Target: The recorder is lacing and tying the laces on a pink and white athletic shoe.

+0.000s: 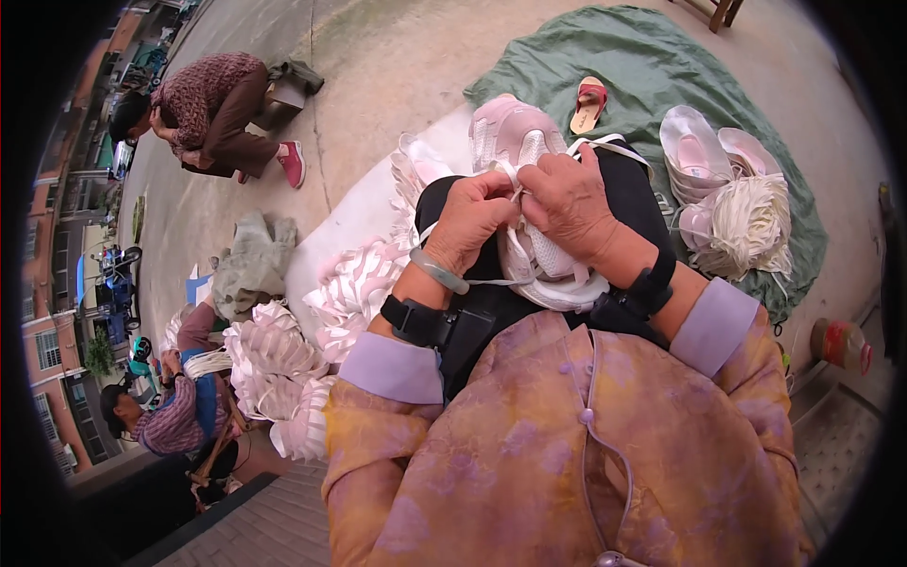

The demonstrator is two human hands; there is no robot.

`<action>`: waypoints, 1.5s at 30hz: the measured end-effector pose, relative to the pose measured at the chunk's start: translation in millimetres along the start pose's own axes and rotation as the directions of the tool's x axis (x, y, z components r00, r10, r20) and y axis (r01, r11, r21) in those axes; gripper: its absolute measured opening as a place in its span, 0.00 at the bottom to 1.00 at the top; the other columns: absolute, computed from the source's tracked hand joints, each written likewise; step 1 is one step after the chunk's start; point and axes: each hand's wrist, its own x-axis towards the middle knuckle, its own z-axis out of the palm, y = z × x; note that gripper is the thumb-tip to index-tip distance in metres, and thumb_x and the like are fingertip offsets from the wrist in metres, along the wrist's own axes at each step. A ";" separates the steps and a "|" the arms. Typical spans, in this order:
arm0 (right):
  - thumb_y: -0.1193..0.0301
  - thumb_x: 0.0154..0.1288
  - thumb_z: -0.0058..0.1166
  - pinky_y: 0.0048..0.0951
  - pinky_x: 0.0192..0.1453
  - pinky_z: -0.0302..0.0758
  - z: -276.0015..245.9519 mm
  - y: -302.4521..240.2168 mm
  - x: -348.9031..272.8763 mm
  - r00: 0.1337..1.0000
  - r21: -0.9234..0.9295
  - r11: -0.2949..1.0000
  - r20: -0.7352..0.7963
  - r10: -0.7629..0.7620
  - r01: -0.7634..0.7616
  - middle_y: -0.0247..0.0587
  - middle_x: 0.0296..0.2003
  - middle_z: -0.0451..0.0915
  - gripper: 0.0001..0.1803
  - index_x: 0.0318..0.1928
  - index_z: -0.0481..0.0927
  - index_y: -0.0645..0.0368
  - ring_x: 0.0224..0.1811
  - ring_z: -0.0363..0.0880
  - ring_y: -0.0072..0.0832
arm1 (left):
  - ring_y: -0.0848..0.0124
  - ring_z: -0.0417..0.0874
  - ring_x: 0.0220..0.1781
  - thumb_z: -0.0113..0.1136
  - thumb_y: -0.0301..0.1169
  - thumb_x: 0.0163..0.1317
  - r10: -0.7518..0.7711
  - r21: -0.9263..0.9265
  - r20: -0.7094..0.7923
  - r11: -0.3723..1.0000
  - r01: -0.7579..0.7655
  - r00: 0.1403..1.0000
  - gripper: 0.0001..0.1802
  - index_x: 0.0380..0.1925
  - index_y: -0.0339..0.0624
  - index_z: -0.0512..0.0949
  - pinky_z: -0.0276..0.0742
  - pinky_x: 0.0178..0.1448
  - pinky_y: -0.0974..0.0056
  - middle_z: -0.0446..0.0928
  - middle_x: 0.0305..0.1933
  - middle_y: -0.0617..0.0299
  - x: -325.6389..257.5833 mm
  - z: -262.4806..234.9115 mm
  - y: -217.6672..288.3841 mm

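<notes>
A pale pink and white sneaker upper (515, 128) lies across my lap on dark cloth, its toe pointing away from me. Over its middle, both hands meet close together. My left hand (472, 215) is closed, thumb and fingertips pinching a white shoelace (511, 174). My right hand (571, 204) is also closed beside it, knuckles up, gripping lace at the same spot; its fingertips are partly hidden. Loose lace trails off to the right past my knee, and another length hangs below my left hand. The upper's white mesh part (553, 260) shows beneath my right wrist.
Pink and white uppers (354, 283) are heaped to my left. On a green cloth (605, 47) at the right lie a red sandal (589, 104), more uppers (697, 156) and a white lace bundle (751, 222). Two people sit at the left. A jar (841, 346) stands far right.
</notes>
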 end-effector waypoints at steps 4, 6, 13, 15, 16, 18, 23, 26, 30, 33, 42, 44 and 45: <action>0.69 0.47 0.55 0.57 0.60 0.57 -4.9 -10.7 -0.1 0.995 -0.273 0.958 0.076 -0.064 0.083 0.35 0.25 0.72 0.07 0.31 0.75 0.52 0.31 0.76 0.34 | 0.80 0.75 0.32 0.54 0.20 0.49 0.058 -0.092 -0.106 0.993 -0.068 0.993 0.15 0.40 0.32 0.78 0.69 0.38 0.75 0.78 0.33 0.65 -7.8 13.8 -9.7; 0.69 0.48 0.55 0.60 0.61 0.55 -6.7 -16.0 2.8 0.993 -0.265 0.961 0.108 -0.048 0.075 0.35 0.24 0.72 0.07 0.30 0.75 0.53 0.31 0.76 0.34 | 0.81 0.74 0.32 0.55 0.20 0.49 0.062 -0.103 -0.121 0.992 -0.075 0.991 0.15 0.40 0.32 0.78 0.69 0.38 0.76 0.78 0.33 0.66 -8.9 17.2 -8.5; 0.74 0.53 0.53 0.59 0.63 0.54 -56.9 -10.4 -30.6 0.996 -0.094 0.995 0.091 -0.011 0.020 0.38 0.22 0.70 0.03 0.28 0.73 0.56 0.29 0.75 0.37 | 0.82 0.73 0.29 0.59 0.22 0.47 0.215 0.321 -0.319 0.941 -0.109 0.923 0.14 0.38 0.32 0.75 0.71 0.36 0.76 0.75 0.30 0.67 -4.1 13.5 -32.3; 0.76 0.55 0.52 0.54 0.64 0.56 -83.2 9.9 -69.0 0.996 -0.088 0.995 0.067 0.057 -0.051 0.39 0.22 0.67 0.05 0.27 0.69 0.58 0.29 0.73 0.38 | 0.81 0.73 0.28 0.59 0.22 0.47 0.253 0.407 -0.343 0.908 -0.099 0.905 0.16 0.38 0.32 0.74 0.71 0.35 0.76 0.75 0.30 0.66 -6.7 18.4 -30.3; 0.76 0.56 0.52 0.54 0.64 0.56 -94.2 25.7 -94.6 0.989 -0.103 0.987 0.064 0.133 -0.126 0.39 0.23 0.68 0.04 0.28 0.70 0.58 0.29 0.73 0.39 | 0.81 0.73 0.27 0.59 0.23 0.46 0.292 0.493 -0.361 0.866 -0.085 0.885 0.17 0.39 0.32 0.72 0.72 0.34 0.75 0.75 0.29 0.64 -9.2 21.2 -27.3; 0.74 0.57 0.51 0.52 0.61 0.58 -104.8 80.0 -166.2 0.942 -0.234 0.923 0.063 0.329 -0.306 0.41 0.26 0.73 0.03 0.30 0.71 0.57 0.32 0.74 0.42 | 0.80 0.74 0.26 0.59 0.23 0.45 0.316 0.498 -0.379 0.862 -0.096 0.870 0.19 0.41 0.32 0.71 0.73 0.34 0.74 0.75 0.29 0.63 -14.0 25.2 -21.4; 0.69 0.59 0.50 0.38 0.28 0.66 -129.8 205.8 -380.5 0.662 -0.249 0.629 -0.072 0.746 -0.736 0.47 0.21 0.70 0.07 0.29 0.69 0.60 0.24 0.71 0.44 | 0.79 0.75 0.25 0.60 0.24 0.44 0.395 0.624 -0.358 0.775 -0.098 0.846 0.24 0.45 0.32 0.70 0.73 0.33 0.73 0.76 0.27 0.61 -12.0 34.2 -16.7; 0.70 0.57 0.51 0.38 0.30 0.67 -117.7 195.3 -346.5 0.654 -0.180 0.682 0.194 0.731 -0.709 0.47 0.21 0.71 0.06 0.30 0.71 0.60 0.24 0.71 0.43 | 0.78 0.75 0.24 0.61 0.25 0.46 0.407 0.620 -0.339 0.775 -0.124 0.848 0.25 0.46 0.32 0.68 0.73 0.32 0.73 0.76 0.26 0.62 -11.0 30.7 -12.8; 0.72 0.52 0.54 0.39 0.40 0.68 -93.4 151.1 -235.9 0.809 -0.053 0.834 0.214 0.547 -0.550 0.44 0.29 0.75 0.09 0.35 0.75 0.59 0.32 0.73 0.44 | 0.78 0.75 0.23 0.63 0.27 0.51 0.333 0.484 -0.456 0.871 -0.085 0.825 0.25 0.48 0.32 0.66 0.71 0.27 0.74 0.77 0.26 0.62 6.3 24.5 -12.2; 0.74 0.53 0.55 0.38 0.43 0.68 -85.0 113.4 -162.5 0.943 0.067 0.941 0.054 0.328 -0.331 0.43 0.32 0.76 0.09 0.37 0.75 0.59 0.37 0.73 0.44 | 0.78 0.75 0.23 0.62 0.25 0.50 0.225 0.341 -0.538 0.940 -0.035 0.812 0.23 0.46 0.34 0.67 0.70 0.25 0.74 0.76 0.25 0.63 16.4 21.5 -13.8; 0.70 0.51 0.59 0.40 0.47 0.64 -62.8 49.4 -74.1 0.997 0.227 0.973 -0.060 0.053 -0.039 0.42 0.34 0.75 0.16 0.42 0.75 0.59 0.40 0.73 0.39 | 0.77 0.76 0.31 0.54 0.17 0.52 0.284 -0.084 -0.594 0.908 -0.410 0.753 0.21 0.48 0.34 0.65 0.71 0.35 0.76 0.75 0.32 0.61 14.5 20.9 15.7; 0.69 0.51 0.59 0.39 0.46 0.63 -61.5 44.1 -69.0 1.000 0.260 0.965 0.027 0.015 -0.021 0.40 0.32 0.75 0.17 0.43 0.75 0.59 0.38 0.73 0.36 | 0.77 0.75 0.34 0.51 0.16 0.54 0.659 0.552 -0.474 0.739 -0.386 0.584 0.22 0.51 0.33 0.63 0.72 0.39 0.74 0.75 0.34 0.60 9.8 9.7 17.9; 0.69 0.51 0.59 0.39 0.46 0.63 -60.5 44.3 -67.8 0.999 0.262 0.965 0.025 0.019 -0.025 0.40 0.32 0.75 0.17 0.43 0.75 0.59 0.38 0.73 0.36 | 0.77 0.75 0.36 0.48 0.14 0.56 0.663 0.542 -0.463 0.737 -0.404 0.588 0.22 0.53 0.33 0.62 0.72 0.44 0.73 0.75 0.36 0.59 9.2 8.9 20.3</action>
